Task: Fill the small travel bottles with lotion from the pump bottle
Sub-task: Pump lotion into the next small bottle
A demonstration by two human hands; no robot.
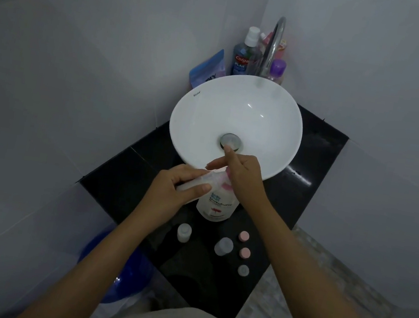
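A white pump bottle (218,204) with a pink pump head stands on the black counter (127,178) in front of the basin. My left hand (174,190) grips a clear travel bottle (199,180), tilted with its mouth toward the pump spout. On top of the pump lies my right hand (241,175), fingers extended toward the basin. Nearer me stand a capless travel bottle (184,233) and a greyish one (223,246). Two pink caps (244,236) (244,253) and a grey cap (243,270) lie at the right.
A white round basin (238,113) with a chrome tap (273,44) fills the back of the counter. Mouthwash (243,56), a purple-capped bottle (277,70) and a blue pouch (208,69) crowd the corner. White tiled walls close both sides. A blue bucket (115,268) sits below left.
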